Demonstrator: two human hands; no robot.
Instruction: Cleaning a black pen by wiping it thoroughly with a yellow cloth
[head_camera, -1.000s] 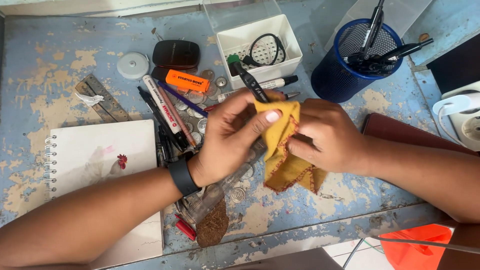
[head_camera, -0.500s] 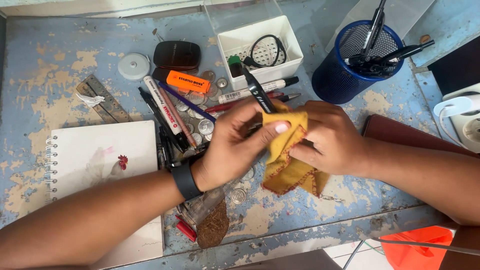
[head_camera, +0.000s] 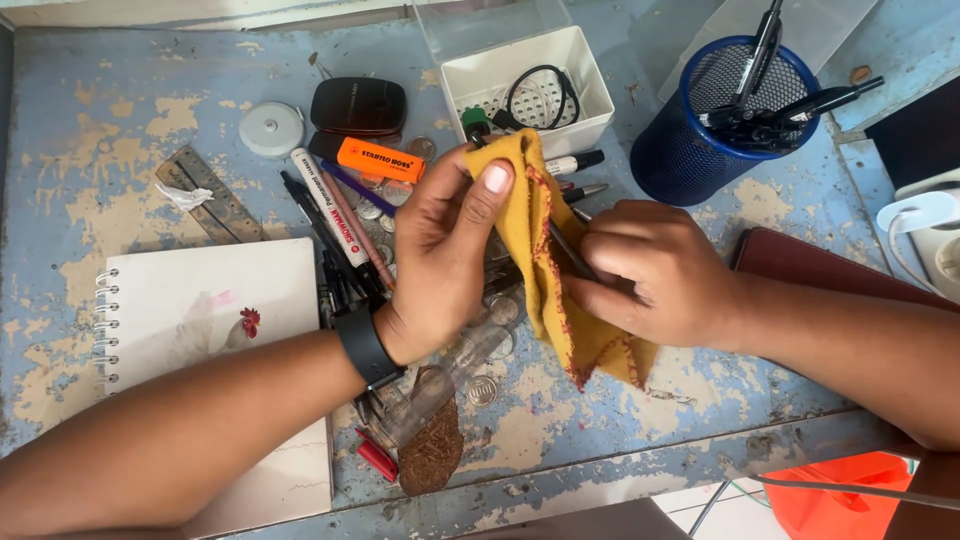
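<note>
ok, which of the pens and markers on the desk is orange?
The short highlighter lying below the black case, left of the left hand. The others nearby are white, black or red.

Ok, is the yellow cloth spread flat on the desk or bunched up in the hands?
Bunched up and lifted: the yellow cloth is folded around a dark pen, pinched between the left hand and right hand, its lower end hanging to the desk.

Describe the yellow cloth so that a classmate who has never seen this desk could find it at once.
Start at the blue mesh pen cup at the back right of the worn blue desk. In front of it, the left hand and right hand hold the mustard-yellow cloth between them. It is the only fabric there, edged with red stitching.
</note>
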